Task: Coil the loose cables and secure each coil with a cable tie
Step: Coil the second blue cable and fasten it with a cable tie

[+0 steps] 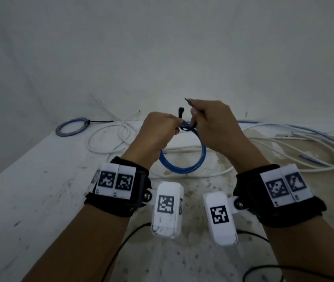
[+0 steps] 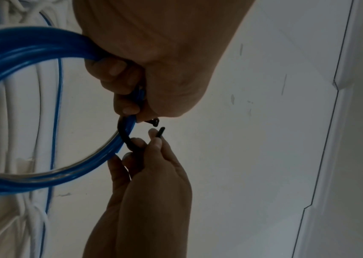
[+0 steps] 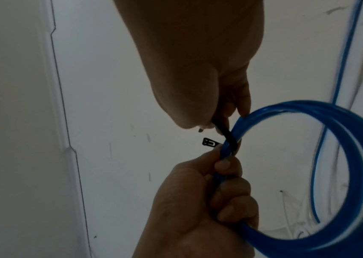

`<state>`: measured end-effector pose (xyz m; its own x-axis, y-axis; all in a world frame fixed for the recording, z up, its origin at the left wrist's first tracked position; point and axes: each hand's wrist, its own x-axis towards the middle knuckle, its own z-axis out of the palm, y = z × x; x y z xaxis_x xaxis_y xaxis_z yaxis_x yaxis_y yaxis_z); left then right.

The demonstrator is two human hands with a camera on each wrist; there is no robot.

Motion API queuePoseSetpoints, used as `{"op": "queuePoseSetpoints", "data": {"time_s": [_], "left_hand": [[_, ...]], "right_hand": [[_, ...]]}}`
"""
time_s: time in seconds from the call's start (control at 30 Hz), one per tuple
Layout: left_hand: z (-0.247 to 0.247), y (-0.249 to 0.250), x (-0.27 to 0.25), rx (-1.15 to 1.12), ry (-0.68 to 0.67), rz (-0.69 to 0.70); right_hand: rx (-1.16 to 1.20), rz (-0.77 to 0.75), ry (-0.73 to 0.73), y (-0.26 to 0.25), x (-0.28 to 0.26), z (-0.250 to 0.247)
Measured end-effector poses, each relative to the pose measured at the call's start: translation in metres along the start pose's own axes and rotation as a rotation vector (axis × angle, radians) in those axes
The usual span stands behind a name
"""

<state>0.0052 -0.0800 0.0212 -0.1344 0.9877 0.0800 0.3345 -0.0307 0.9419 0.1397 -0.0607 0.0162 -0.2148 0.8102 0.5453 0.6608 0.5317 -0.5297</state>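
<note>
Both hands are raised above a stained white table [image 1: 40,180], working on a coil of glossy blue cable [image 1: 182,167]. The left hand [image 1: 158,131] has its fingers curled tightly round the top of the coil, clamping the loops together, while the rest of the coil hangs below the hands. A thin black plastic cable tie [image 2: 124,136] passes round the bundle just beside the left fingers [image 2: 114,69]. Its slotted head [image 3: 209,141] juts out free next to the left thumb. The right hand [image 1: 211,123] pinches the tie's pointed tail [image 2: 161,131] between thumb and forefinger; the tip stands close to the head but is not yet threaded through it. At the far left of the table lies a second blue coil [image 1: 71,129], already bound by a black tie with a long tail sticking out to the side. Loose white cables [image 1: 109,139] loop beside it, and a tangle of white and blue cables [image 1: 294,143] spreads across the right. Both wrists carry black straps with white marker blocks [image 1: 114,181].
</note>
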Motion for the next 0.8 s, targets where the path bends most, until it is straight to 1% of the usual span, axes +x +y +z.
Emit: {"op": "queuePoseSetpoints", "data": {"time_s": [0.1, 0.23, 0.37, 0.53, 0.7, 0.8], "left_hand": [[-0.003, 0.000, 0.001, -0.037, 0.011, -0.024], [-0.005, -0.002, 0.003, 0.017, -0.009, 0.010], [-0.004, -0.008, 0.007, 0.000, 0.001, -0.010], [-0.004, -0.008, 0.007, -0.009, -0.018, -0.004], [-0.005, -0.009, 0.007, -0.010, -0.024, -0.003], [-0.004, -0.008, 0.006, -0.002, -0.026, 0.001]], "right_hand": [[-0.011, -0.014, 0.025, -0.008, -0.002, -0.004], [-0.050, -0.046, 0.022, -0.017, -0.005, -0.011], [-0.113, -0.055, 0.035, -0.021, -0.008, -0.014], [-0.130, -0.045, 0.085, -0.023, -0.010, -0.014], [-0.154, -0.015, 0.045, -0.024, -0.009, -0.015], [-0.163, 0.005, 0.060, -0.024, -0.010, -0.015]]}}
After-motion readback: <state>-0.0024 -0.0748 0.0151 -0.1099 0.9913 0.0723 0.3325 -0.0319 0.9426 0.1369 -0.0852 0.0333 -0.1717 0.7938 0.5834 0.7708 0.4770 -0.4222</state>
